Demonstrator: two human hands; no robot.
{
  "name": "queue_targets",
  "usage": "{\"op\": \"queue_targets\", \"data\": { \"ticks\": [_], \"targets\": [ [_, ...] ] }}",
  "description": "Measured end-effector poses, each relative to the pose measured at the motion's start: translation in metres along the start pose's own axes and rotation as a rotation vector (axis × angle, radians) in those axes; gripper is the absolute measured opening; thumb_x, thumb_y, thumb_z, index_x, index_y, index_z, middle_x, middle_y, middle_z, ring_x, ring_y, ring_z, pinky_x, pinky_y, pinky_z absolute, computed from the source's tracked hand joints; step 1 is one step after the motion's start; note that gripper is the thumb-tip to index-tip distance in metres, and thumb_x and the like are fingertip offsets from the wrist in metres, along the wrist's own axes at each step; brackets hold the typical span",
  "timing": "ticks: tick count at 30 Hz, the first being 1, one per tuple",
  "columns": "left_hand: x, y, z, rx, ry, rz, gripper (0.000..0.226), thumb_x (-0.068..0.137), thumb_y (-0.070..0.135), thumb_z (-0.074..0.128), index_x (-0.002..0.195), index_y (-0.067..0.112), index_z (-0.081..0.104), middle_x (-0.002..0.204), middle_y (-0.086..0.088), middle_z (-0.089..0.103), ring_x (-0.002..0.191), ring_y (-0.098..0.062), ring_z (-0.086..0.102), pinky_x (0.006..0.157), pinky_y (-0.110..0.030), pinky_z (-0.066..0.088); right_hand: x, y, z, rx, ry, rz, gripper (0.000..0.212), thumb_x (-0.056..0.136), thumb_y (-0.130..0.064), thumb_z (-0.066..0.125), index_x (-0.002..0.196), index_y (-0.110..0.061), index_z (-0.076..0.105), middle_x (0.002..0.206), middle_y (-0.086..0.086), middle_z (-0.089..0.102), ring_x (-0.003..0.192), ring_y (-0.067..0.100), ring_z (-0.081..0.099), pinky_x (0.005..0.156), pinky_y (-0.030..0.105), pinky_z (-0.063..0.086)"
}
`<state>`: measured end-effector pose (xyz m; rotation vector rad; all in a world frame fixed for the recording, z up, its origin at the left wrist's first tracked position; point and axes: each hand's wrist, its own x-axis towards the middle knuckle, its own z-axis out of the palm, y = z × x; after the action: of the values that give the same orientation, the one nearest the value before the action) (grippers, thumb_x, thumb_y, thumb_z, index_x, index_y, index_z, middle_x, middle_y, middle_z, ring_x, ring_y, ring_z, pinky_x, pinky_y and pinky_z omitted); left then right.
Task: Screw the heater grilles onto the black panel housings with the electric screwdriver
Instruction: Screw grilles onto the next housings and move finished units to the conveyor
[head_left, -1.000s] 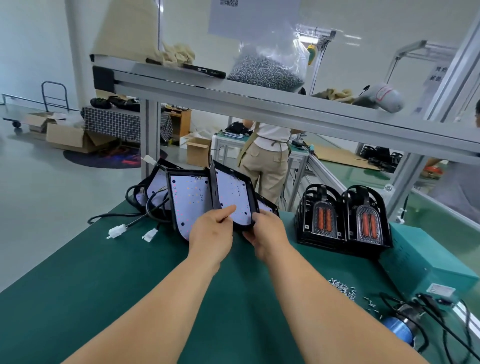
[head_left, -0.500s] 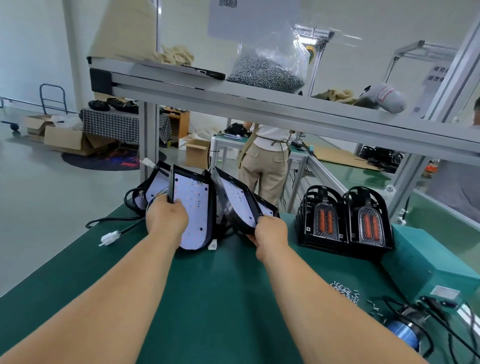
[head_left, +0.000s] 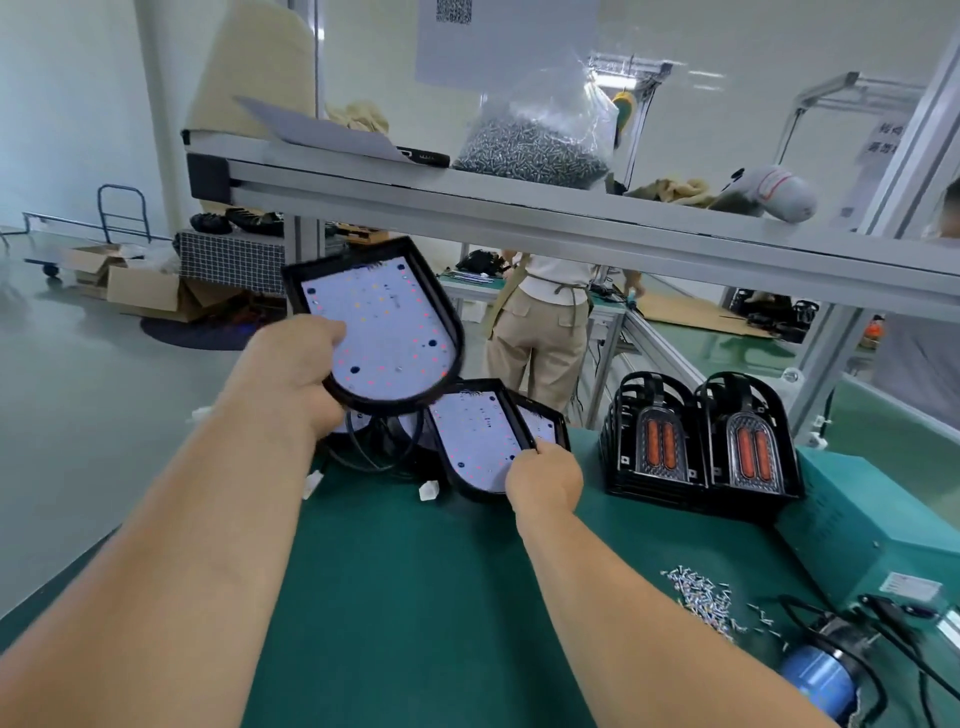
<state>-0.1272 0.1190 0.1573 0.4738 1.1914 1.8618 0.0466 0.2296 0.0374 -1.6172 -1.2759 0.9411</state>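
Stretching between the forearms, the green desk lies below everything. The left hand grips one black panel held off the desk, long axis slanting up-left, rounded end down-right of the fingers. The right hand pinches the near edge of a second panel leaning in the stack. Two grilles stand right of those fingers; screws lie nearer.

A QR code is printed on the white sheet hanging above the shelf. The sign at right carries blurred characters, and the label on the teal box is too small to read.
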Motion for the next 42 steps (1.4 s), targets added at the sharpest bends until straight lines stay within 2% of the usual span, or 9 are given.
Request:
{"op": "queue_targets", "data": {
  "ticks": [4, 9, 14, 20, 24, 27, 34, 40, 42],
  "targets": [
    [-0.024, -0.055, 0.013, -0.078, -0.004, -0.058, 0.017, 0.102, 0.011, 0.047, 0.093, 0.011, 0.062, 0.118, -0.015, 0.069, 0.074, -0.024, 0.068, 0.065, -0.035, 0.056, 0.004, 0.002, -0.009, -0.154, -0.028, -0.045, 0.04, 0.101, -0.012, 0.039, 0.136, -0.009, 0.057, 0.143, 0.009, 0.055, 0.124, 0.029, 0.056, 0.1, 0.036, 0.049],
    [-0.052, -0.108, 0.026, -0.123, 0.031, 0.008, 0.018, 0.098, 0.005, 0.049, 0.1, 0.021, 0.058, 0.097, 0.0, 0.07, 0.081, -0.019, 0.068, 0.061, -0.028, 0.056, -0.001, -0.003, -0.035, 0.357, -0.07, -0.071, 0.039, 0.1, -0.035, 0.052, 0.108, 0.0, 0.068, 0.114, 0.027, 0.066, 0.105, 0.041, 0.065, 0.087, 0.04, 0.055],
    [-0.067, -0.137, 0.026, -0.086, -0.046, 0.013, 0.006, 0.101, 0.019, 0.054, 0.104, 0.023, 0.058, 0.103, 0.001, 0.071, 0.088, -0.018, 0.069, 0.072, -0.032, 0.053, -0.022, -0.018, -0.065, 0.449, -0.559, -0.033, 0.041, 0.098, -0.048, 0.053, 0.11, -0.015, 0.074, 0.121, 0.01, 0.071, 0.108, 0.025, 0.067, 0.105, 0.044, 0.046],
    [-0.055, -0.122, -0.004, -0.401, -0.354, -0.257, 0.093, 0.074, 0.089, 0.037, 0.114, 0.014, 0.076, 0.122, -0.009, 0.071, 0.11, -0.029, 0.069, 0.096, -0.045, 0.047, -0.033, -0.002, -0.079, 0.265, -0.54, -0.216, 0.042, 0.099, -0.041, 0.055, 0.124, -0.01, 0.067, 0.13, 0.006, 0.066, 0.126, 0.027, 0.058, 0.111, 0.048, 0.042],
    [-0.034, -0.104, -0.029, -0.504, -0.257, -0.415, 0.084, 0.088, 0.072, 0.043, 0.116, -0.003, 0.068, 0.124, -0.017, 0.067, 0.112, -0.031, 0.067, 0.095, -0.048, 0.05, -0.036, 0.012, -0.087, 0.152, -0.631, -0.189, 0.043, 0.098, -0.043, 0.056, 0.123, -0.01, 0.069, 0.13, 0.004, 0.066, 0.126, 0.023, 0.058, 0.111, 0.04, 0.042],
    [-0.031, -0.101, -0.031, -0.484, -0.16, -0.481, 0.059, 0.093, 0.056, 0.052, 0.112, 0.001, 0.064, 0.091, -0.007, 0.073, 0.085, -0.018, 0.069, 0.073, -0.034, 0.06, -0.042, 0.02, -0.089, 0.139, -0.68, -0.17, 0.042, 0.097, -0.041, 0.057, 0.122, -0.009, 0.069, 0.131, 0.005, 0.065, 0.126, 0.019, 0.057, 0.111, 0.034, 0.039],
    [-0.026, -0.118, -0.04, -0.673, 0.024, -0.611, 0.03, 0.102, 0.024, 0.052, 0.097, -0.006, 0.05, 0.074, -0.002, 0.054, 0.047, -0.009, 0.057, 0.035, -0.024, 0.051, -0.046, 0.031, -0.105, 0.187, -0.928, -0.046, 0.043, 0.072, -0.038, 0.069, 0.101, -0.006, 0.073, 0.092, 0.014, 0.072, 0.069, 0.021, 0.068, 0.072, 0.033, 0.055],
    [-0.015, -0.098, -0.049, -0.564, -0.067, -0.379, 0.034, 0.103, 0.034, 0.044, 0.078, 0.017, 0.058, 0.04, 0.012, 0.034, 0.028, 0.0, 0.031, 0.033, -0.01, 0.034, -0.044, 0.035, -0.105, -0.016, -0.792, -0.103, 0.033, 0.097, -0.03, 0.06, 0.117, -0.006, 0.071, 0.112, 0.009, 0.072, 0.099, 0.02, 0.066, 0.098, 0.035, 0.049],
    [-0.015, -0.087, -0.049, -0.617, -0.09, -0.227, 0.033, 0.103, 0.036, 0.042, 0.078, 0.022, 0.059, 0.045, 0.013, 0.039, 0.034, -0.001, 0.034, 0.041, -0.011, 0.037, -0.045, 0.041, -0.099, 0.046, -0.733, -0.073, 0.028, 0.099, -0.032, 0.058, 0.111, -0.01, 0.073, 0.102, 0.002, 0.075, 0.089, 0.013, 0.069, 0.086, 0.027, 0.054]
  ]
}}
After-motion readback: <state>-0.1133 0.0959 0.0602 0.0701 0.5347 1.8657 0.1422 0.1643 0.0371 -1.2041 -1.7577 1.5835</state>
